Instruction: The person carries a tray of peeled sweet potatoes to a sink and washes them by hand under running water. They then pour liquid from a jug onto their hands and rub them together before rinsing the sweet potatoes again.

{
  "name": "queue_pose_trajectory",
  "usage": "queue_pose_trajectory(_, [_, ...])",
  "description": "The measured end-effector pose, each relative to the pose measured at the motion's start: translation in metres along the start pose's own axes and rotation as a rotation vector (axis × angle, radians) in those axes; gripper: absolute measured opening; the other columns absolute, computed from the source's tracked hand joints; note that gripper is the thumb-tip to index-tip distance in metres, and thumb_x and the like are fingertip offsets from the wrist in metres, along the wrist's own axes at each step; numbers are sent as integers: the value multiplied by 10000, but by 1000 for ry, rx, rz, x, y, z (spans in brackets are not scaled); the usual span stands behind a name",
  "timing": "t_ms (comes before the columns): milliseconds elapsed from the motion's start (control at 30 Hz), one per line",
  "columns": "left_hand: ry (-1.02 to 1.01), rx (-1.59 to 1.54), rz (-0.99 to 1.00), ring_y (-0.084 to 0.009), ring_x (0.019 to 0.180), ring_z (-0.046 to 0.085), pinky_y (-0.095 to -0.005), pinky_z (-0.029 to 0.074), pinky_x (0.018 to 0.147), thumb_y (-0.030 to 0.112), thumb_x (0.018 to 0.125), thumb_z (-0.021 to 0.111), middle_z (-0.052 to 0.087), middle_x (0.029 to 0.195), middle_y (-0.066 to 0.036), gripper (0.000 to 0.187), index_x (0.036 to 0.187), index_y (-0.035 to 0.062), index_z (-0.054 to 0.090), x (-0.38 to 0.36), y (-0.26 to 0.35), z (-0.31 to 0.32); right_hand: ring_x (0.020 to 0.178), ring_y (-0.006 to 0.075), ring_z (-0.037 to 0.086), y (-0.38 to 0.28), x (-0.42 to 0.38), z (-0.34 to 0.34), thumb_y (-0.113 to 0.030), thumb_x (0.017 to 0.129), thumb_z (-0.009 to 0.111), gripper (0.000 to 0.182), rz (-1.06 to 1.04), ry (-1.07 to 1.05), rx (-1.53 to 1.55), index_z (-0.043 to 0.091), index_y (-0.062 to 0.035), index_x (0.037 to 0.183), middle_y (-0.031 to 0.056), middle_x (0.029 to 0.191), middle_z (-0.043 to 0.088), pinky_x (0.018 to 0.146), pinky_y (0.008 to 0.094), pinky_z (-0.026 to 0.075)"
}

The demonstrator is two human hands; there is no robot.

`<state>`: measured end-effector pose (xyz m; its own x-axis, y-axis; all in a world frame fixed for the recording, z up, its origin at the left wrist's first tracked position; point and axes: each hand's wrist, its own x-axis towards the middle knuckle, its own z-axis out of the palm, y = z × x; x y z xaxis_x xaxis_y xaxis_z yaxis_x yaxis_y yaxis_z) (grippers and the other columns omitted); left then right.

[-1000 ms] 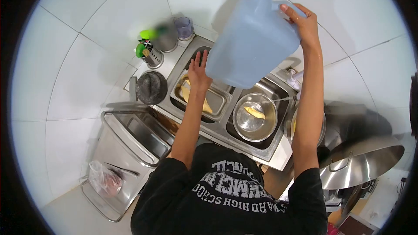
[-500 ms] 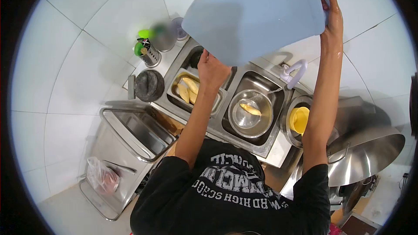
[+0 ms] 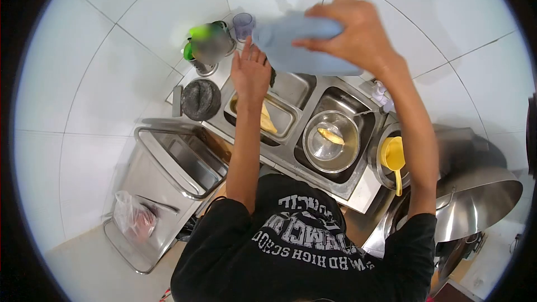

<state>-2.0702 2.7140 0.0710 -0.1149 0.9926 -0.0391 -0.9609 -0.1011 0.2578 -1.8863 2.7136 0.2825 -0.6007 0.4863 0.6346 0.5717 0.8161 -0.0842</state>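
A light blue board (image 3: 313,53), smeared by motion, is tilted above the back of the sink. My right hand (image 3: 355,31) grips it by its upper edge, fingers wrapped round. Near its left end my left hand (image 3: 250,72) has its fingers extended, with nothing visible in them. Below the left forearm a metal tray (image 3: 286,116) holds yellow peeled pieces (image 3: 267,120). One more yellow piece (image 3: 331,136) lies in a round steel strainer bowl (image 3: 347,154) in the right sink basin (image 3: 366,126).
A white faucet (image 3: 382,94) stands behind the basin. To the right are a yellow dipper (image 3: 393,154) in a pot and a large wok (image 3: 481,204). At left are a dark stone mortar (image 3: 201,99), a utensil holder (image 3: 206,69), a purple cup (image 3: 243,25) and a plastic bag (image 3: 134,215) on a metal cart.
The board has turned more edge-on and come lower, away from the upper edge of view. My right hand has moved left over it, while my left hand has let go and opened.
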Motion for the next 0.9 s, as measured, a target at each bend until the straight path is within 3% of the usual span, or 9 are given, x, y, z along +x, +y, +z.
queue_pose_trajectory(67, [-156,-196,-76,-287,1307,346,-460,244,1103,344,990,251,368,1428,-127,504,1347,9,369,0,-7,-7,596,201,569,-6,-6,22,-292,636,804,361,-91,-135,-91,685,-86,906,57,596,572,553,322,475])
queue_pose_trajectory(133, [-113,-231,-42,-296,1316,344,-459,254,1110,330,995,223,372,1427,-143,513,1343,-18,367,-2,-16,-10,671,269,603,-8,-13,39,-337,635,778,338,-50,-377,-120,691,-119,878,81,624,623,590,388,496])
queue_pose_trajectory(567, [-13,-9,50,-307,1297,390,-415,301,1100,298,987,183,424,1387,-170,517,1345,-36,348,3,-52,-3,693,274,632,-5,-21,63,-201,641,735,143,-58,-613,-259,679,-120,744,84,694,641,608,390,511])
queue_pose_trajectory(767, [2,-45,9,-292,1287,406,-422,298,1096,288,978,186,441,1380,-155,513,1332,-30,379,7,-64,-6,743,258,656,-13,-10,60,-117,670,674,154,-116,-699,-373,695,-149,819,62,776,667,627,366,527])
queue_pose_trajectory(900, [36,-39,-25,-284,1280,412,-420,298,1094,288,975,190,447,1383,-136,509,1327,-15,398,8,-69,-8,740,253,643,-12,-11,64,-252,693,727,197,-126,-736,-373,670,-76,763,87,733,645,607,351,522])
